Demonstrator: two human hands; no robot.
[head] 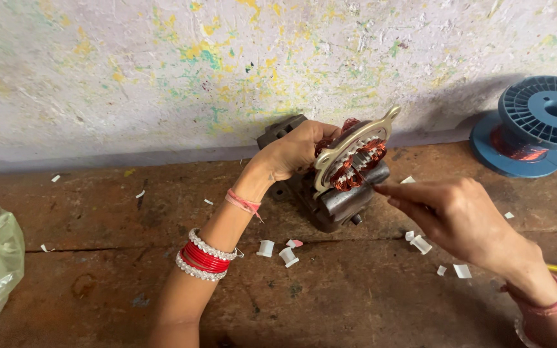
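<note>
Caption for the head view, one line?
Left hand steadies a copper-wound motor stator while the right hand touches its windings.

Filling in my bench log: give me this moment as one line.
left hand: grips motor stator | right hand: fingertips at copper windings | nearby: blue wire spool, white paper bits

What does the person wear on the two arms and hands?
Both forearms are bare, with no sleeves or gloves. The left hand has a pink thread at its wrist and, further up, red bangles between two sparkling white ones. The right hand has a pink thread too.
</note>
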